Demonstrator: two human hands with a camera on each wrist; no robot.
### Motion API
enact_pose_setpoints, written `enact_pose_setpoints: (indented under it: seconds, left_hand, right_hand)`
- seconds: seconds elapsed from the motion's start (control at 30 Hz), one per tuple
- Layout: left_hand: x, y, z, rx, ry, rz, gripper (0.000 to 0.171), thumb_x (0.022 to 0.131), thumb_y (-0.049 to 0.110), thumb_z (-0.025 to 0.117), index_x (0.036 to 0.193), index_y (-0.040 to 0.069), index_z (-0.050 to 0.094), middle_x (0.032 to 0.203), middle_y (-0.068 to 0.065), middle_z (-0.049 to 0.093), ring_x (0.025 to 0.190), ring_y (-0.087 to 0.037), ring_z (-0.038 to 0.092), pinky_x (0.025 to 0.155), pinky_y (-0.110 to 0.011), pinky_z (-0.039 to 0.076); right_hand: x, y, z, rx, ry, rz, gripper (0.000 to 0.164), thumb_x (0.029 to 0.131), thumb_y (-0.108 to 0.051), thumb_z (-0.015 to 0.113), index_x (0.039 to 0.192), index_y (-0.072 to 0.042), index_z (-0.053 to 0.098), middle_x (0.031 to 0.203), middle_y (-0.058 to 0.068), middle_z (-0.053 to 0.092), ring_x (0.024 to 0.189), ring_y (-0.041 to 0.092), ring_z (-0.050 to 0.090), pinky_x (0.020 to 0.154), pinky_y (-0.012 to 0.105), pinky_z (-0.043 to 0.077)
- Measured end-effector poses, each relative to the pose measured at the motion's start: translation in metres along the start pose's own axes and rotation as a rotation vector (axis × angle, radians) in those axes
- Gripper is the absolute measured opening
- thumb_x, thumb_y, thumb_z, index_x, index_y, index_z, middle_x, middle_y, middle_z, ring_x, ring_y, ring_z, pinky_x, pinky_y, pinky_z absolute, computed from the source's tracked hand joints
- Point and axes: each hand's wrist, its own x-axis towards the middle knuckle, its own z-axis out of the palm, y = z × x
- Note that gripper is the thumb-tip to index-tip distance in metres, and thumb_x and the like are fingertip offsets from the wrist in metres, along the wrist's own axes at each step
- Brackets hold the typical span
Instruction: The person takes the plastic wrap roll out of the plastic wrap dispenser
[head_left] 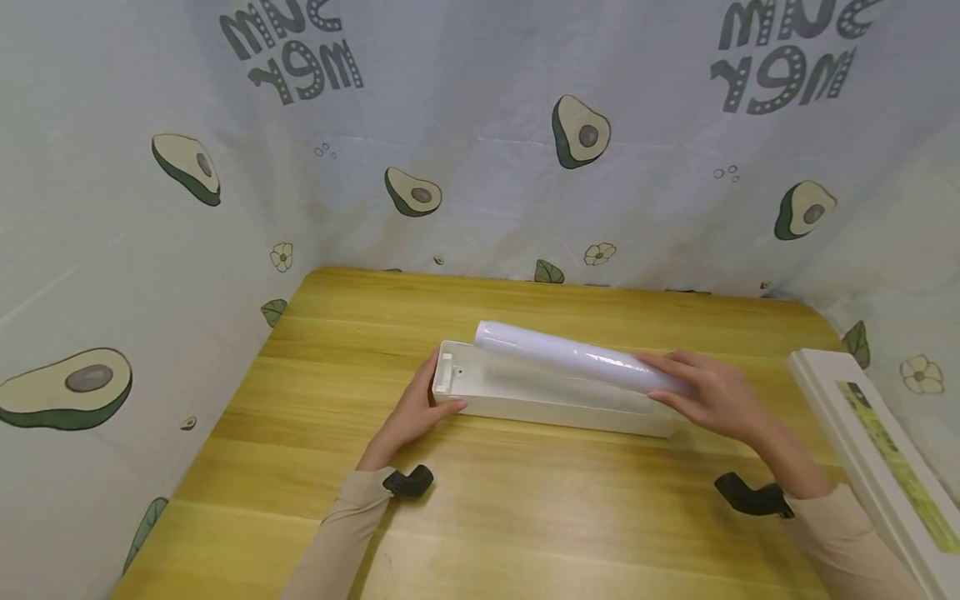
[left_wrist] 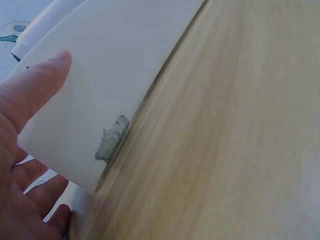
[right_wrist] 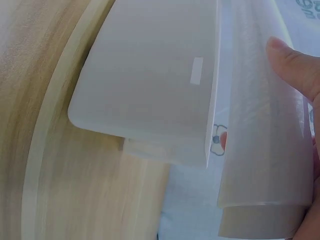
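Observation:
A long white box [head_left: 555, 414] without a cover rests on the wooden table, its inside facing up. My left hand [head_left: 412, 408] grips its left end, thumb on the front wall and fingers round the end. In the left wrist view a torn grey patch [left_wrist: 111, 140] marks the box's wall near the bottom edge. My right hand [head_left: 712, 396] holds a shiny roll of cling film [head_left: 562, 354] by its right end. The roll slants over the box, its left end toward the back wall of the box. A pale core end [right_wrist: 262, 221] sticks out past the film in the right wrist view.
At the table's right side lies a long white lid [head_left: 817, 392] with a green and yellow label [head_left: 900, 467]. A white curtain [head_left: 480, 208] printed with avocados hangs around the back and sides of the wooden table [head_left: 525, 517].

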Motion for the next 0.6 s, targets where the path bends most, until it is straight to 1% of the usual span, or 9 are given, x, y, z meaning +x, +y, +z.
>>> enact_pose_setpoints:
  seconds: [0.1, 0.23, 0.33, 0.43, 0.6]
  left_hand:
    - [-0.001, 0.0, 0.0, -0.009, -0.004, -0.005, 0.097, 0.08, 0.015, 0.074, 0.152, 0.013, 0.009, 0.155, -0.014, 0.022, 0.142, -0.032, 0.024, 0.117, -0.05, 0.02]
    - [-0.002, 0.002, 0.0, -0.018, -0.004, -0.013, 0.098, 0.08, 0.013, 0.074, 0.152, 0.012, 0.008, 0.157, -0.014, 0.018, 0.144, -0.032, 0.02, 0.118, -0.051, 0.017]
    - [-0.002, 0.002, 0.0, -0.007, -0.005, -0.016, 0.098, 0.08, 0.015, 0.074, 0.152, 0.011, 0.007, 0.157, -0.012, 0.018, 0.144, -0.031, 0.02, 0.118, -0.049, 0.017]
    - [-0.003, 0.001, 0.0, 0.005, -0.002, -0.012, 0.098, 0.08, 0.018, 0.074, 0.152, 0.012, 0.008, 0.156, -0.012, 0.02, 0.144, -0.03, 0.021, 0.118, -0.048, 0.018]
    - [-0.002, 0.0, 0.0, -0.003, -0.002, 0.001, 0.096, 0.081, 0.018, 0.074, 0.152, 0.012, 0.009, 0.155, -0.014, 0.022, 0.143, -0.032, 0.022, 0.117, -0.049, 0.019]
  right_hand:
    - [-0.005, 0.0, -0.001, -0.008, 0.016, 0.0, 0.062, 0.062, -0.018, 0.083, 0.121, -0.019, 0.065, 0.088, 0.003, 0.069, 0.067, 0.012, 0.058, 0.056, 0.026, 0.047]
    - [-0.01, 0.002, -0.003, -0.015, 0.03, -0.001, 0.058, 0.064, -0.022, 0.082, 0.12, -0.02, 0.065, 0.088, 0.003, 0.068, 0.066, 0.012, 0.056, 0.055, 0.024, 0.045]
    - [-0.014, 0.003, -0.005, -0.021, 0.041, 0.004, 0.056, 0.066, -0.025, 0.081, 0.12, -0.02, 0.066, 0.087, 0.003, 0.068, 0.065, 0.01, 0.055, 0.054, 0.021, 0.042]
    - [-0.017, 0.003, -0.005, -0.02, 0.044, 0.018, 0.057, 0.065, -0.024, 0.082, 0.12, -0.02, 0.066, 0.086, 0.002, 0.068, 0.063, 0.008, 0.054, 0.054, 0.018, 0.04]
    - [-0.021, 0.004, -0.006, -0.023, 0.042, 0.033, 0.059, 0.064, -0.023, 0.082, 0.121, -0.021, 0.065, 0.085, 0.001, 0.068, 0.064, 0.009, 0.055, 0.054, 0.018, 0.04]
